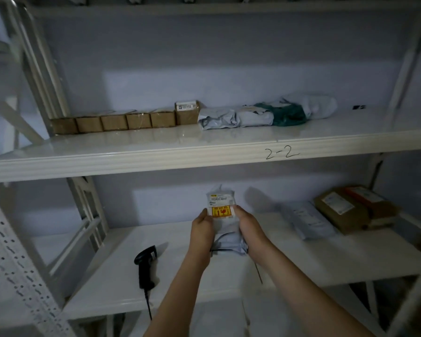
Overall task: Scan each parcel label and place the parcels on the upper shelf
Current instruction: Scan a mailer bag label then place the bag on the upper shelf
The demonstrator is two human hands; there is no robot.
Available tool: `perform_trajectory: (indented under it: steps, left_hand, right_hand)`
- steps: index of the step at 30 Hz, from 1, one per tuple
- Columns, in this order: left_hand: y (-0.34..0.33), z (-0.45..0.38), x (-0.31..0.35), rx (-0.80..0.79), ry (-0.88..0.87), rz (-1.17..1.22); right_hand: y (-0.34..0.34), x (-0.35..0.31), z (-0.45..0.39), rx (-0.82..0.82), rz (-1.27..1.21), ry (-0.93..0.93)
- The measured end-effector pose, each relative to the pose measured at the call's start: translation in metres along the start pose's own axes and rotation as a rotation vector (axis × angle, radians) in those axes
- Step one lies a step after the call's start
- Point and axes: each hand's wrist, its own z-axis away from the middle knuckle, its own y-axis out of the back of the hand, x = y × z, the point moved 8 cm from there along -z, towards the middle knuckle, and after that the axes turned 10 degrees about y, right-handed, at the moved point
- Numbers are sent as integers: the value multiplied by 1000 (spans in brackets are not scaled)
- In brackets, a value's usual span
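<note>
Above the lower shelf [301, 261], both hands' fingers [203, 218] clamp an upright parcel [220, 210], label facing the camera

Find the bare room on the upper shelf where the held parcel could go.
Upper shelf: free along the front edge, before the box row and bags, and at the right end past the last bag, round a small dark item. The back from left to middle is crowded. Both hands hold the parcel.

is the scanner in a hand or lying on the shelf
Lying on the lower shelf: the scanner rests there untouched, left of both hands.
</note>
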Motion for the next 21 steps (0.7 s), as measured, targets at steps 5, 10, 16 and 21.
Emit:
perform_trajectory:
  steps: [5, 10, 16, 21]
  left_hand:
    - [-21, 66, 11, -112, 3, 41]
    - [-52, 128, 41, -218, -79, 8]
    - [-106, 194, 83, -246, -238, -7]
    - [-165, 220, 107, -263, -296, -7]
  right_hand:
    - [28, -34, 59, 14, -5, 2]
    - [57, -87, 113, -3, -40, 57]
    - [99, -161, 161, 6, -129, 182]
    - [150, -202, 160, 44, -111, 226]
